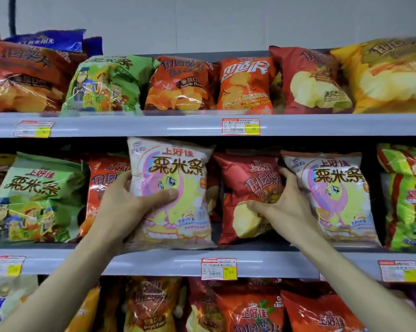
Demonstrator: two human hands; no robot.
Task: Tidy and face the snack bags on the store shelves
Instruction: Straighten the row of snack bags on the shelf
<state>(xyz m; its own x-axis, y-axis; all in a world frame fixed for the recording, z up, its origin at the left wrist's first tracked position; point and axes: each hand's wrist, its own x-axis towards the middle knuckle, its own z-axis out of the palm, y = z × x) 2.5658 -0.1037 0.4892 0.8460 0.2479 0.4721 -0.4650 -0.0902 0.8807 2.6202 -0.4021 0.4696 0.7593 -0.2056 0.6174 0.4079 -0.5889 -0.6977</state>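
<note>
On the middle shelf (154, 262) my left hand (128, 202) grips a white and pink snack bag (175, 168) by its left edge, thumb across the front; the bag stands upright at the shelf's front. My right hand (286, 207) grips the left edge of a second white and pink bag (333, 188), its thumb lying on the dark red chip bag (242, 188) between the two. A green bag (34, 195) and an orange-red bag (101, 178) stand to the left.
The top shelf (130, 124) carries a row of orange, green, red and yellow bags. More orange and red bags fill the bottom shelf. A green and red bag (405, 200) stands at the far right. Price tags (219, 268) are clipped on the shelf rails.
</note>
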